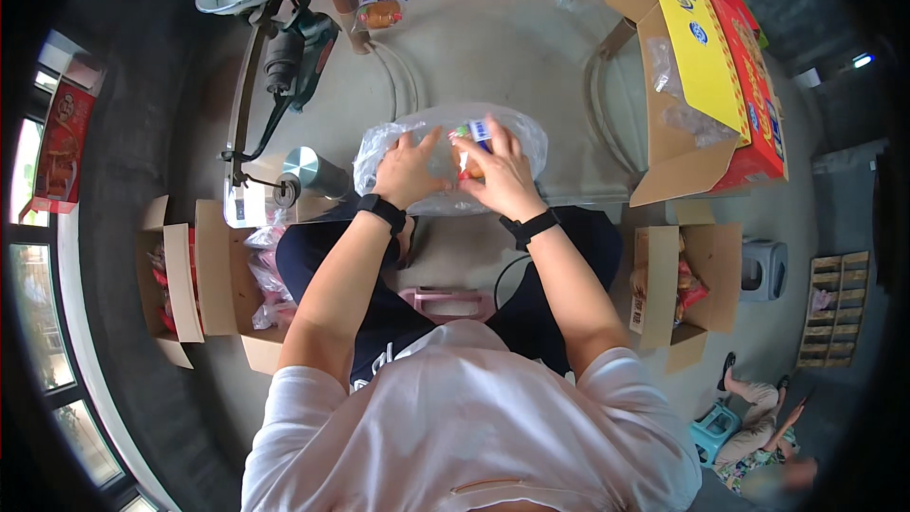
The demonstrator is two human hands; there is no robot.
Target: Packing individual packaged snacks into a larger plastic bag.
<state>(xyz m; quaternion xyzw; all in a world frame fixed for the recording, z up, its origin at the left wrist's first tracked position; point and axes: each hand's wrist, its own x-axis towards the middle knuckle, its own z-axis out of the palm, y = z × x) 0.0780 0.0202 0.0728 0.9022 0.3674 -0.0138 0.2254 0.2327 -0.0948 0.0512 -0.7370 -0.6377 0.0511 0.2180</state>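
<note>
Snack (479, 137) pinched in right hand (506, 178), left hand (406, 173) spread on bag (532, 146), we're likely packing and should lay it neatly.

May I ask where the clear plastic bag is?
In the middle of the head view, the clear plastic bag lies on the table under the left hand and right hand, right of the metal cylinder.

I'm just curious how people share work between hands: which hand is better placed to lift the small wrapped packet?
Probably the right hand: it is right at the wrapped packet, partly covering it. The left hand is over the clear plastic bag, farther from the packet.
</note>
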